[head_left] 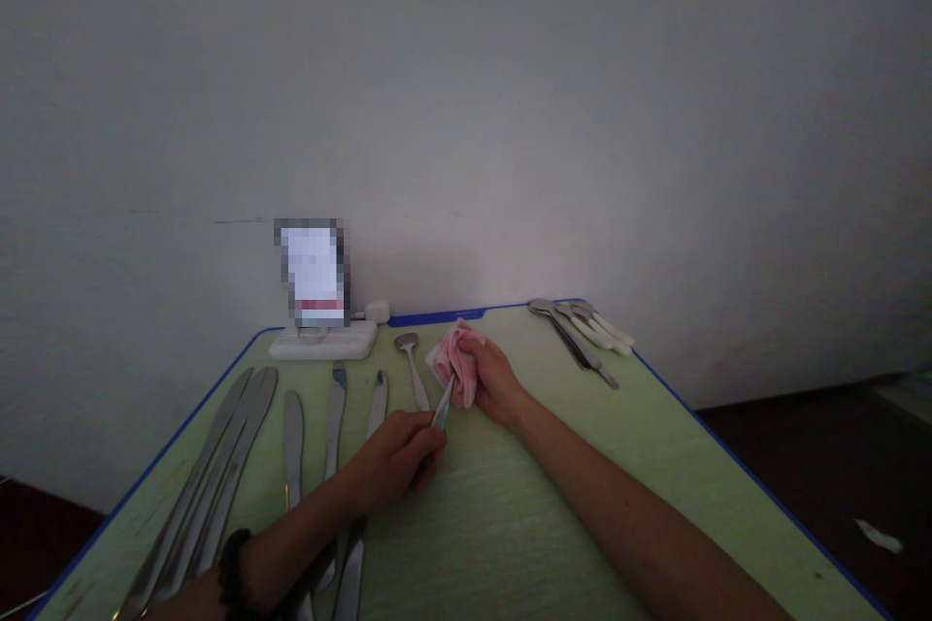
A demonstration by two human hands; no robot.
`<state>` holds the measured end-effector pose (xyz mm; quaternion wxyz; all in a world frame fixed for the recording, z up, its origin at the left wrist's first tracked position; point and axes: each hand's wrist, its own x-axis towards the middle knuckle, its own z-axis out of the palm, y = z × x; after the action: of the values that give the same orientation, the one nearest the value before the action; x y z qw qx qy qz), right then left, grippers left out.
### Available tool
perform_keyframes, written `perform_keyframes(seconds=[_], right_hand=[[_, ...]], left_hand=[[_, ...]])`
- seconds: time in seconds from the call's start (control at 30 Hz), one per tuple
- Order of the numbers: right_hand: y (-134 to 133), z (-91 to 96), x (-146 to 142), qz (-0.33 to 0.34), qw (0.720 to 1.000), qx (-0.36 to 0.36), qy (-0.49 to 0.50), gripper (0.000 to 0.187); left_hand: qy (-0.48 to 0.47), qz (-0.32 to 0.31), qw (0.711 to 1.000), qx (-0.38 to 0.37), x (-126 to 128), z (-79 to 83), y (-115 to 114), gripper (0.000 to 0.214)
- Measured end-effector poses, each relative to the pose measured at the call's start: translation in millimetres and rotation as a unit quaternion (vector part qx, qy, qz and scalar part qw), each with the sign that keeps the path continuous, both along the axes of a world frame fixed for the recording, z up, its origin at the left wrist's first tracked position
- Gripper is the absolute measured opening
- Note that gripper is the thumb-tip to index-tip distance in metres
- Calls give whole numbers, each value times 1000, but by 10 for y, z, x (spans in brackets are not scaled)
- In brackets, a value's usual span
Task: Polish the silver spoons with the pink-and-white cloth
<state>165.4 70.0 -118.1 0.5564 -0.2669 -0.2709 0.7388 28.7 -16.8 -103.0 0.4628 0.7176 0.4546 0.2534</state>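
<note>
My left hand [399,454] is closed around the handle of a slim piece of cutlery [444,404]. The other end of that piece disappears into a pink cloth [460,371], so its kind cannot be made out. Bunched around it, the cloth is gripped by my right hand [499,382]. Just left of the cloth lies a spoon [412,364], its lower part behind my left hand. Beneath and beside my left forearm are table knives, including one with a rounded blade [293,432] and another with a notched tip [378,400].
Several long knives [233,432] lie at the table's left side. At the back right rest metal spoons [564,335] and white-handled cutlery [601,330]. A lit phone [316,272] stands on a white power strip [324,342] by the wall. Blue edging [735,451] borders the green table [524,524].
</note>
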Motion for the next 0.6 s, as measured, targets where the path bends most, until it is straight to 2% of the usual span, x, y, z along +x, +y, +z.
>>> perform_keyframes(seconds=[0.23,0.6], right_hand=[[0,-4,-2,-3,1000,-5,-5,16],[10,-16,-4,0,1000,-8,7,24]], left_hand=[[-3,1,1000,-11,-6,-6,-1,36],[-8,0,1000,-15,-12,-52,8,35]])
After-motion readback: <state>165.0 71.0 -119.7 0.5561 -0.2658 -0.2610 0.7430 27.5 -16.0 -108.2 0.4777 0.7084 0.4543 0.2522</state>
